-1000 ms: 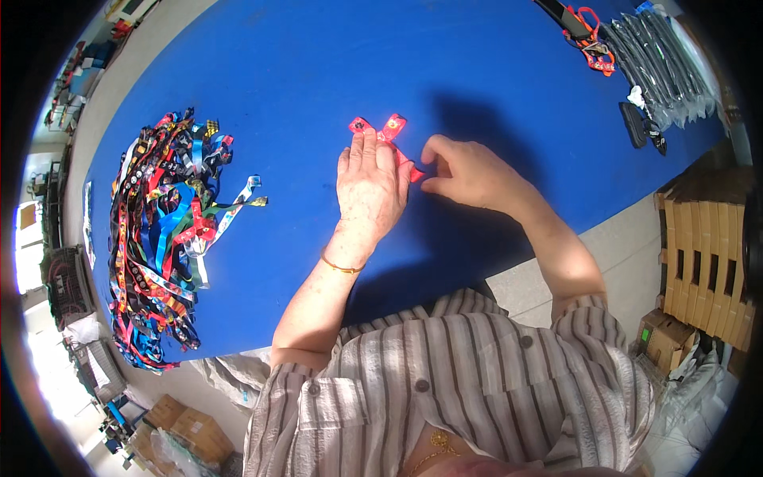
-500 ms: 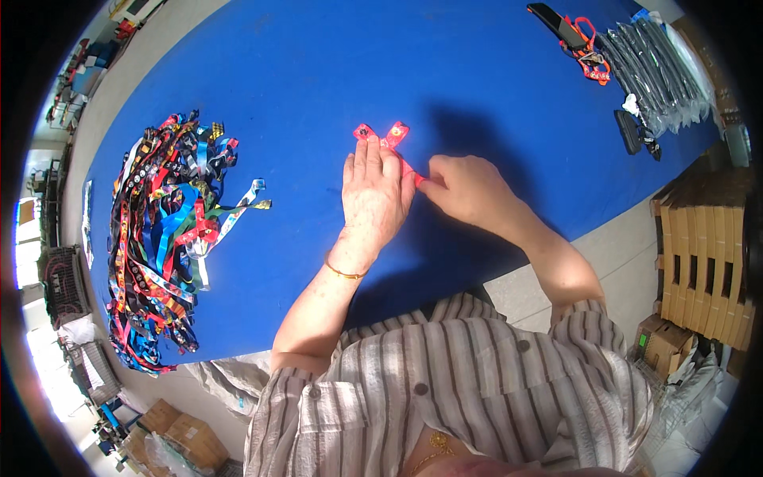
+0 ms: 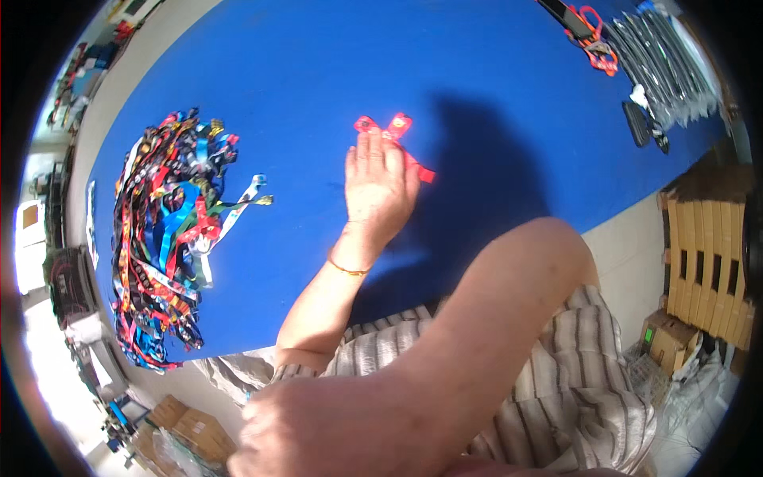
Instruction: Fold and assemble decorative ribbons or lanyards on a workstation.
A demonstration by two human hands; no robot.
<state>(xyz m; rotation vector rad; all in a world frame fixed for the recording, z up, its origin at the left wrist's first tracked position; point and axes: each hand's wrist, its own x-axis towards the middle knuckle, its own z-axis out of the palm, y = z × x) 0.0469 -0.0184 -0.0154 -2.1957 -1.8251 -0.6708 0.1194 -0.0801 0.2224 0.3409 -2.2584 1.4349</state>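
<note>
My left hand [image 3: 377,184] lies flat on the blue tabletop, fingers stretched out and close together, pressing on a red printed strap [image 3: 426,173]. Two ends of the strap stick out past the fingertips, and a plain red end shows on the right by the thumb side. The middle of the strap is hidden under my palm. My right hand [image 3: 318,425] is off the table, raised close to the camera at the lower edge, and partly blurred. Its fingers look curled in, and whatever they may hold is hidden. A gold bangle circles my left wrist.
A large heap of colourful printed straps [image 3: 159,246] spreads over the table's left side. At the far right lie a black phone [image 3: 569,17], an orange-red strap [image 3: 602,56], dark items in clear plastic [image 3: 666,67] and a small black object [image 3: 636,123]. Cardboard boxes [image 3: 671,338] stand on the floor.
My right hand has let go of the strap's right end and swung back and up toward the camera. My left hand stays on the strap. The view has shifted slightly.
</note>
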